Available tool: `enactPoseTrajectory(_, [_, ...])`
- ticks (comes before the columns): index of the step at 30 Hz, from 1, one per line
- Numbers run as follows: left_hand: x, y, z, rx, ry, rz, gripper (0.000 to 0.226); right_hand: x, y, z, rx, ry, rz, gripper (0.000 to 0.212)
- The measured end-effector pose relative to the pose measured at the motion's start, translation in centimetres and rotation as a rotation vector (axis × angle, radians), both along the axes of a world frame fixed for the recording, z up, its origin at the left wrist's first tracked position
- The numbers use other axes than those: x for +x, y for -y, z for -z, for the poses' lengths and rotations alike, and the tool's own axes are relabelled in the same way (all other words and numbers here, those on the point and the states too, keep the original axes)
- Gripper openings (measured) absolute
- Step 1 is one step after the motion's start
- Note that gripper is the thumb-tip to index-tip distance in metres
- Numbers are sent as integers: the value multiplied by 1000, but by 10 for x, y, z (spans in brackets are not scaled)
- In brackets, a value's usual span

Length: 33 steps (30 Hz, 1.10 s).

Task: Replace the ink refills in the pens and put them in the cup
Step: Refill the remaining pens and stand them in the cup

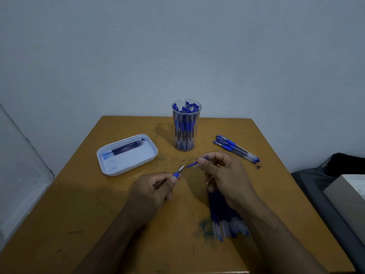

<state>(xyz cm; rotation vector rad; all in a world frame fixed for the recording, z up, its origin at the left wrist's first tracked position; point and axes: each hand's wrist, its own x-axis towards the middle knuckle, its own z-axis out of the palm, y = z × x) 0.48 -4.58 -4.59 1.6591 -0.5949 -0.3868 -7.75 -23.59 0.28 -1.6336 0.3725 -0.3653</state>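
Note:
My left hand grips a blue pen by its rubber grip, metal tip pointing up and to the right. My right hand pinches a blue pen cap a short gap from that tip, with the cap's clip end toward the pen. A clear plastic cup full of capped blue pens stands at the table's far middle. Several blue pens lie to the right of the cup. A pile of blue refills lies under my right forearm, partly hidden.
A white tray on the left holds several dark refills. The brown table is ink-stained near its middle. A grey box and dark cloth sit off the table's right edge. The wall is just behind the cup.

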Motion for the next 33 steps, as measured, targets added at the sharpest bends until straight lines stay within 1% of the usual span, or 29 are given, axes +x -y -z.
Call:
enactPoseTrajectory(3, [4,-2,2,-49,-15,-118,21,-1,3,0,-157,-6,82,6])
enactPoseTrajectory(5, [8,-4,3,-38,13,-187,22,-1,0,2,-403,-73,84,10])
enactPoseTrajectory(8, [11,-6,6,-26,37,-244,26,-1,-13,5,-778,-225,-24,10])
enactPoseTrajectory(11, [8,-6,6,16,95,-246,17,0,-25,8,-997,-328,-111,7])
enactPoseTrajectory(13, [4,-4,5,11,113,-234,11,2,-28,9,-1117,-360,-153,11])
enactPoseTrajectory(15, [3,-3,3,17,139,-223,13,5,-28,12,-1212,-367,-192,18])
enactPoseTrajectory(18, [2,-4,2,41,180,-201,13,5,-29,16,-1263,-369,-206,24])
enactPoseTrajectory(21, [0,-5,6,63,233,-150,20,7,-29,21,-1304,-343,-186,27])
enactPoseTrajectory(24, [-1,-5,9,76,267,-108,19,10,-26,25,-1309,-336,-177,29])
enactPoseTrajectory(26, [0,-4,10,78,271,-95,20,11,-23,23,-1228,-306,-129,27])
enactPoseTrajectory(28, [0,-5,11,72,279,-90,24,10,-17,19,-999,-230,1,25])
enactPoseTrajectory(30, [0,-4,12,71,310,-91,27,8,-9,15,-703,-180,78,22])
enactPoseTrajectory(32, [-1,-3,14,70,337,-105,28,6,-6,10,-453,-204,16,34])
enactPoseTrajectory(33, [-1,-2,15,74,355,-107,28,4,-6,8,-363,-236,-33,39])
